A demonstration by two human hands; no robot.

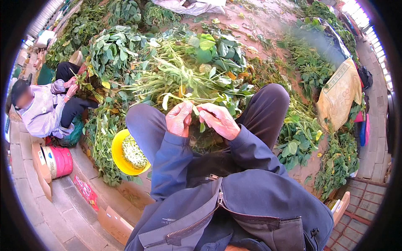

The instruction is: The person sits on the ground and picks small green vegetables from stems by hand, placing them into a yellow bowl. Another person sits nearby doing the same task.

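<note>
Between my knees, my left hand (179, 118) pinches a green soybean stem (177, 97) with pods on it. Close beside it, my right hand (219, 120) has thumb and fingers closed on the same plant, near a pod (195, 109). One pale pod hangs from the stem left of my left hand. Beyond both hands lies a heap of cut soybean plants (176, 73) with leaves and pods. A yellow bucket (117, 153) holding many pale green pods or beans stands by my left knee.
At the left sits another person (47, 106), holding a plant. Near that person are a pink-and-white tub (59, 161) and cardboard pieces (114, 224). More plants (295, 147) lie on the right, with a yellowish woven sack (340, 94). A pale sheet (191, 8) lies at the top.
</note>
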